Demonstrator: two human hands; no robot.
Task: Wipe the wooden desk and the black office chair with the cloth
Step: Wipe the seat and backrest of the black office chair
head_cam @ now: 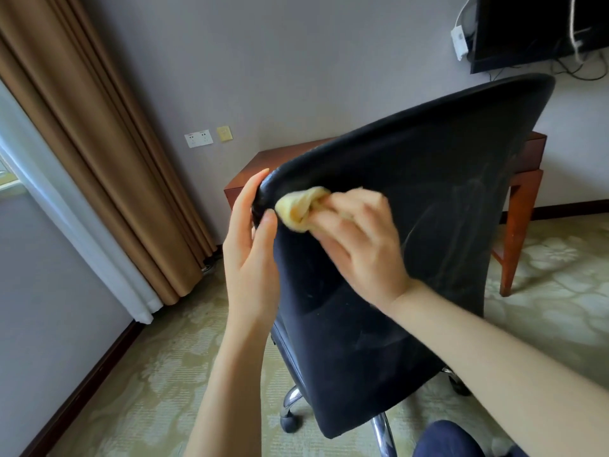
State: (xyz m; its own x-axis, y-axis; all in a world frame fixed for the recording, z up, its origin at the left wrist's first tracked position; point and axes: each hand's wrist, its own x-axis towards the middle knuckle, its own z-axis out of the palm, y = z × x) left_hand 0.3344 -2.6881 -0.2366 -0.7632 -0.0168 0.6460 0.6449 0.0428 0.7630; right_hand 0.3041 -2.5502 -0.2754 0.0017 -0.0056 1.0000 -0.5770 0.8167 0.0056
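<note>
Now: cloth on the chair back, left-centre of frame.
Right hand (359, 239) bunches the yellow cloth (301, 209) in curled fingers and presses it onto the rear of the black office chair (428, 209), just beside the backrest's left edge. The hand is blurred, so how each finger lies I can't tell. Left hand (250, 245) grips that edge — thumb (268, 222) on the rear face, fingers wrapped round to the front, steadying the swivel. To do this well, I'd say brace firmly so the chair doesn't turn, work overlapping strokes towards the pale streaks at centre right, and refold to a fresh face. Wooden desk (260, 163) sits behind the chair, mid-frame — neither hand touches it.
</note>
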